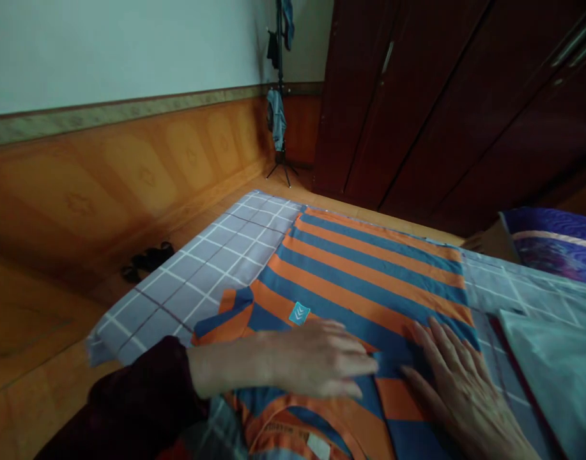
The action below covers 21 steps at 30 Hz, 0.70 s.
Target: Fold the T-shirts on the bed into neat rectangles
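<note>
An orange and blue striped T-shirt [350,268] lies spread out, its neckline toward me and its hem at the far side. A small turquoise patch [299,313] with white chevrons shows on its upper part. My left hand [321,359] reaches across the shirt near the collar, fingers stretched out and slightly blurred. On the right, my right hand [455,370] rests with spread fingers on the cloth, beside the sleeve folded over the body. Between the two hands the folded sleeve's edge is visible. Neither hand grips anything that I can see.
Beneath the shirt is a grey checked cloth [225,243] over a table-like surface. Folded pale fabric [556,370] lies at the right, with a purple quilted item [556,243] beyond. A coat stand [280,76], dark wardrobe [417,96] and dark shoes [147,260] stand around.
</note>
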{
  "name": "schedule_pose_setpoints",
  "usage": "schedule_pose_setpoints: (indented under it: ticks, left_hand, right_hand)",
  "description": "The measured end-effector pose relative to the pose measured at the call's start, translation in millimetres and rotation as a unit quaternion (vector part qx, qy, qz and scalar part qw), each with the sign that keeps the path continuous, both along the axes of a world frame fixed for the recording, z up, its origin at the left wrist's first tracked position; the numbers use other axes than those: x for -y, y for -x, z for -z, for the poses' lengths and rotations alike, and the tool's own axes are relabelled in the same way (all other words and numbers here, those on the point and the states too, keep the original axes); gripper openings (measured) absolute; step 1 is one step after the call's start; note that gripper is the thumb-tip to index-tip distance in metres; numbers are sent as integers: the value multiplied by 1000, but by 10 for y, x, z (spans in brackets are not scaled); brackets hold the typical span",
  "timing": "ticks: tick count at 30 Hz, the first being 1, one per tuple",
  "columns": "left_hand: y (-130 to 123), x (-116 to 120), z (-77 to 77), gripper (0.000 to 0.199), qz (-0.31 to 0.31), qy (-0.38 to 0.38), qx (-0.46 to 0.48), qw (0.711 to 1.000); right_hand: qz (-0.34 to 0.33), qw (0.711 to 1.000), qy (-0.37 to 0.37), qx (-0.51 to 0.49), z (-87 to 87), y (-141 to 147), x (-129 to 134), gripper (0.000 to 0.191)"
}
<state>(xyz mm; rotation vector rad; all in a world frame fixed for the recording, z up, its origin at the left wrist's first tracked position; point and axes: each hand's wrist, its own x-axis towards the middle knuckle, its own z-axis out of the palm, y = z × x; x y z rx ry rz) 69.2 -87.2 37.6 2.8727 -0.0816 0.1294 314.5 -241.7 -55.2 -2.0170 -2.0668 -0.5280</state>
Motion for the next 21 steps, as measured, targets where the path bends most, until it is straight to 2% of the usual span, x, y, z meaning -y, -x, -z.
schedule_pose_setpoints:
  ticks: [2,4,6,8,11,14,17,21]
  left_hand:
    - [348,-355,-49,31,-112,17,-8,994]
    - [758,-635,-22,32,-250,18,-36,967]
    - [1159,-781,49,29,-376,19,-77,923]
    - [1478,-787,136,26,-475,29,-110,873]
    - [1727,-633,261,28,-530,79,-119,836]
    - [1748,-471,363,30,-563,121,-91,813]
    - [1686,-415,440,25,-582,153,-73,796]
    - [1644,-441,489,16,-579,162,-56,797]
  right_hand:
    - [-33,999,4,-11,-172,204,8,69]
    - [-82,996,18,-31,-354,498,-12,68]
    - [-151,987,36,-51,-493,846,-81,69]
    - [-230,969,59,-74,-558,1198,-202,72]
    - [-335,921,155,-122,-534,1645,-437,70]
    - [-377,873,249,-184,-457,1943,-637,71]
    - [-396,836,304,-227,-397,2087,-746,69]
    - [-411,819,320,-242,-354,2106,-788,68]
